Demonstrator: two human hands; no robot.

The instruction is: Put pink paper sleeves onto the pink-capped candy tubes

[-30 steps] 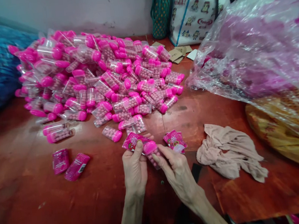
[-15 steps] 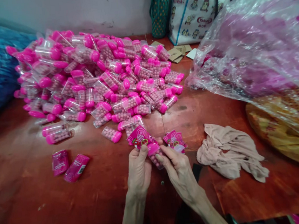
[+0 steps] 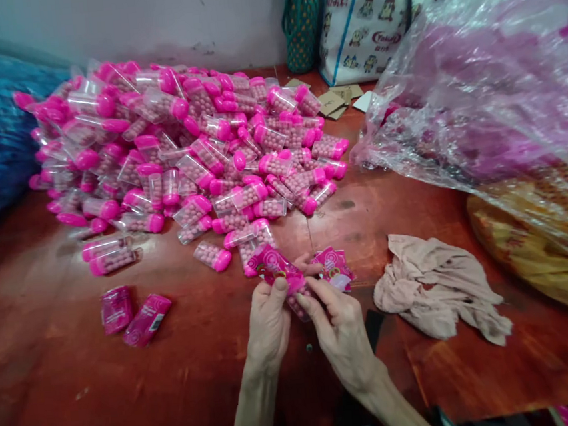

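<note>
Between the thumb and fingers of my left hand (image 3: pixel 267 318) is a pink printed wrapper sleeve (image 3: pixel 268 261). My right hand (image 3: pixel 343 321) pinches a small clear candy bottle (image 3: pixel 299 308) filled with pinkish balls. The sleeve's lower end lies over the bottle's capped end; how far it goes around the cap is hidden by fingers. Just beyond my right fingers lie more flat printed sleeves (image 3: pixel 337 268). Off to the left, two wrapped bottles (image 3: pixel 146 320) rest on the red tabletop (image 3: pixel 190 383).
A big heap of pink-capped bottles (image 3: pixel 197 141) covers the back of the table. On the right are a crumpled beige cloth (image 3: pixel 439 288), a clear plastic bag (image 3: pixel 479 100) and a yellow bag (image 3: pixel 533 249). A blue bag (image 3: pixel 0 133) stands left, a white bag (image 3: pixel 371 24) behind.
The sleeve has shifted right and down, from beside the bottle's cap to over it, and looks more bent. Both hands stay closed in nearly the same place.
</note>
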